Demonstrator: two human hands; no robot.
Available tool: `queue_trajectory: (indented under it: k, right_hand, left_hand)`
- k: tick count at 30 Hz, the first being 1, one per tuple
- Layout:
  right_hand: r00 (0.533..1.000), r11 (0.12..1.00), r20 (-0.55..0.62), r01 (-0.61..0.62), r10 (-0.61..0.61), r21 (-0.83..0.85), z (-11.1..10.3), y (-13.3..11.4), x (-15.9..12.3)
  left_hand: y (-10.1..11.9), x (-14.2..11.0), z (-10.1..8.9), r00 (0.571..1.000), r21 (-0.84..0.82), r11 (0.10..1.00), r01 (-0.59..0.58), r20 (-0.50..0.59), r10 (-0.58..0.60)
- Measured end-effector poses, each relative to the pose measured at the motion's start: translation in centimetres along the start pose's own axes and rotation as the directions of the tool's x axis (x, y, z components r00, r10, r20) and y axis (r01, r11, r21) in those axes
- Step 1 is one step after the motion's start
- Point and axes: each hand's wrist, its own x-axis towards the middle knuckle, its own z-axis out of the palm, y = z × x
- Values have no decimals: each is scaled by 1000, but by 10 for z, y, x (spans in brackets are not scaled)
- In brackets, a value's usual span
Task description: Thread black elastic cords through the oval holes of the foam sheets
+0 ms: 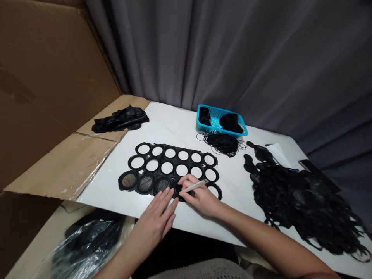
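A thin black rubber sheet with rows of round rings lies flat on the white table. The two farther rows show white through their openings; several rings of the near row still have dark discs inside. My right hand pinches a slim pale tool, perhaps tweezers or a blade, its tip down at a near-row ring. My left hand rests flat, fingers stretched, on the sheet's near edge just left of the tool tip. The right fingers partly cover that ring.
A blue basket holding black pieces stands at the back, with a tangle of thin black rings before it. A large heap of black scraps covers the right side. Folded black sheets lie on cardboard at left.
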Motion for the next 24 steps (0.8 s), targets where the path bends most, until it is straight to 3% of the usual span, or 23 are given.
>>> queue_trajectory:
  k: [15,21,24]
  right_hand:
    - [998,995,-44,32,-37,-95,5,-3,-2]
    - [971,900,-71,184,-230,-396,30,2,-13]
    - [959,891,-112,193,-259,-410,29,10,-12]
  left_hand:
    - [1,-1,-2,1000,-7,1000,1,2,-1]
    - [1,1,-2,999,17,999,33,25,-34]
    - [1,1,0,1000,20,1000,19,9,-19]
